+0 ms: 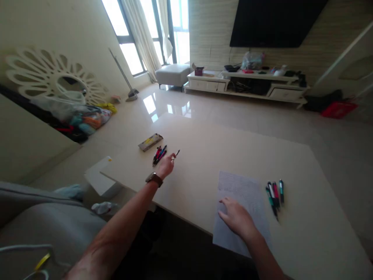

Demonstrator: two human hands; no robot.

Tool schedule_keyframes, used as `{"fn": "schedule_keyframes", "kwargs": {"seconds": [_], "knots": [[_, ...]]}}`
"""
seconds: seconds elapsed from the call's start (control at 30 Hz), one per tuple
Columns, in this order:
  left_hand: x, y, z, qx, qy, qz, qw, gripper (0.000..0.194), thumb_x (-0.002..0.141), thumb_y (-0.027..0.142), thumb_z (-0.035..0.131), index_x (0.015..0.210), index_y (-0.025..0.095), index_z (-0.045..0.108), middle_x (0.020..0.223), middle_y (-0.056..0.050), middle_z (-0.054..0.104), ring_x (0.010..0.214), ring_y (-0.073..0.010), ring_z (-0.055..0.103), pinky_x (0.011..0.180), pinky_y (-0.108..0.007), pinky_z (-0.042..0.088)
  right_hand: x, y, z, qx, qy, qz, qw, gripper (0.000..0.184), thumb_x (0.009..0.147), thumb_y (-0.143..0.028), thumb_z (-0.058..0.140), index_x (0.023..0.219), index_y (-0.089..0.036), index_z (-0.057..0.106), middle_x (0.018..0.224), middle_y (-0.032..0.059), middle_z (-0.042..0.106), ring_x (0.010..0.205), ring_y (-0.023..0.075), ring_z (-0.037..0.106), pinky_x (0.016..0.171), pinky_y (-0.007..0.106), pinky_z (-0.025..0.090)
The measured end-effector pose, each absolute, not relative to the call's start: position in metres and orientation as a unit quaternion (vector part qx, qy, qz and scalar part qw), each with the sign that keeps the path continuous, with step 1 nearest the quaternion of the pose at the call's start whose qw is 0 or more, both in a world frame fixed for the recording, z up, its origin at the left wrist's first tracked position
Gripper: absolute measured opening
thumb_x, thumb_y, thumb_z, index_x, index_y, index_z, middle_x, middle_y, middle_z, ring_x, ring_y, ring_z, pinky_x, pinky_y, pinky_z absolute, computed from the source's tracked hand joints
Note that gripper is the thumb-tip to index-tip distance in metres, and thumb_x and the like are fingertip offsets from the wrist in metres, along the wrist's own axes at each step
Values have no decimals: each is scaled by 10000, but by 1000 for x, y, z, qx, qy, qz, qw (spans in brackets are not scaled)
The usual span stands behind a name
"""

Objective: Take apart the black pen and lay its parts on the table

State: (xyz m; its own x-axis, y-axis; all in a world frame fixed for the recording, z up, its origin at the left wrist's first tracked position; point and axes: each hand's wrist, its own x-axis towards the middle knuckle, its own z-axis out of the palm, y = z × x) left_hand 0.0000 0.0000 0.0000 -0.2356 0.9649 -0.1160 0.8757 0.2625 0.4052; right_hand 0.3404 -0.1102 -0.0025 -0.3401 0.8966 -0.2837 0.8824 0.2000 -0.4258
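My left hand (166, 165), with a watch on its wrist, reaches out over the cream table (204, 155) and is closed on a thin dark pen (176, 154) whose tip points away. Just left of it lies a small pile of red, blue and black pens (159, 154), and beyond them a flat brown pen box (150, 142). My right hand (236, 218) rests flat, fingers spread, on a sheet of written paper (246, 198) that overhangs the near table edge. Several more pens (274, 195), green and red among them, lie right of the paper.
A grey sofa (43, 229) is at the near left. Bags and clutter (84, 118) lie by the left wall under a white flower-shaped mirror. A broom, an ottoman (172, 74) and a low TV cabinet (247, 83) stand across the glossy tiled floor.
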Motion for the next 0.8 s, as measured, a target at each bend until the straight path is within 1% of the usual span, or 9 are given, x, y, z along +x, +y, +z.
{"fn": "schedule_keyframes", "kwargs": {"seconds": [0.07, 0.13, 0.23, 0.33, 0.4, 0.5, 0.57, 0.63, 0.8], "knots": [[28, -13, 10, 627, 732, 158, 217, 345, 963, 217, 395, 1124, 203, 700, 850, -28, 634, 746, -140, 556, 695, -241, 425, 339, -111, -3, -580, -770, 265, -29, 331, 867, -281, 560, 1155, -162, 669, 1183, 130, 680, 1109, 291, 624, 949, 397, 463], [58, -33, 16, 621, 662, 250, 335, 397, 966, 251, 366, 1128, 176, 721, 751, -19, 596, 680, -139, 531, 626, -245, 409, 339, -108, -1, -596, -762, 248, -48, 337, 885, -293, 546, 1170, -157, 664, 1194, 144, 682, 1093, 301, 637, 922, 406, 469], [96, -60, 17, 625, 575, 320, 419, 396, 948, 257, 385, 1116, 160, 731, 813, -41, 621, 735, -144, 555, 668, -252, 444, 338, -99, 7, -616, -748, 246, -29, 320, 895, -303, 554, 1159, -160, 666, 1176, 148, 696, 1071, 288, 649, 897, 381, 461], [117, -68, 12, 665, 536, 306, 420, 374, 926, 189, 413, 1168, 169, 698, 936, -63, 655, 820, -155, 580, 760, -277, 474, 334, -91, 18, -632, -728, 259, 64, 259, 939, -343, 514, 1043, -180, 686, 1067, 115, 721, 1019, 245, 651, 852, 326, 444], [123, -64, 9, 707, 520, 267, 398, 349, 923, 152, 435, 1173, 166, 678, 991, -73, 662, 875, -166, 594, 816, -293, 475, 328, -87, 24, -633, -705, 288, 139, 303, 982, -384, 443, 947, -192, 676, 952, 85, 725, 925, 216, 658, 791, 298, 435], [125, -57, 7, 784, 499, 185, 319, 258, 967, 175, 439, 1057, 174, 681, 972, -73, 641, 896, -182, 592, 839, -308, 464, 320, -85, 30, -611, -677, 344, 224, 390, 1022, -397, 342, 887, -196, 647, 828, 51, 704, 786, 180, 644, 713, 271, 415], [125, -57, 10, 824, 479, 146, 266, 224, 996, 247, 452, 970, 184, 666, 955, -68, 609, 882, -187, 577, 814, -308, 460, 315, -85, 33, -595, -675, 364, 241, 426, 1033, -408, 316, 865, -196, 645, 769, 38, 688, 735, 169, 630, 686, 263, 398], [125, -60, 13, 847, 457, 138, 236, 220, 1010, 298, 455, 965, 192, 643, 980, -66, 588, 897, -187, 566, 809, -303, 459, 311, -85, 36, -594, -681, 361, 230, 449, 1032, -431, 329, 814, -197, 643, 716, 33, 671, 691, 165, 617, 660, 264, 376], [123, -64, 15, 866, 420, 109, 249, 226, 1042, 258, 383, 1159, 228, 573, 980, -46, 636, 881, -176, 609, 770, -288, 455, 307, -81, 35, -632, -662, 331, 230, 478, 1003, -459, 413, 665, -193, 623, 572, 29, 611, 567, 157, 570, 603, 277, 338]]}}
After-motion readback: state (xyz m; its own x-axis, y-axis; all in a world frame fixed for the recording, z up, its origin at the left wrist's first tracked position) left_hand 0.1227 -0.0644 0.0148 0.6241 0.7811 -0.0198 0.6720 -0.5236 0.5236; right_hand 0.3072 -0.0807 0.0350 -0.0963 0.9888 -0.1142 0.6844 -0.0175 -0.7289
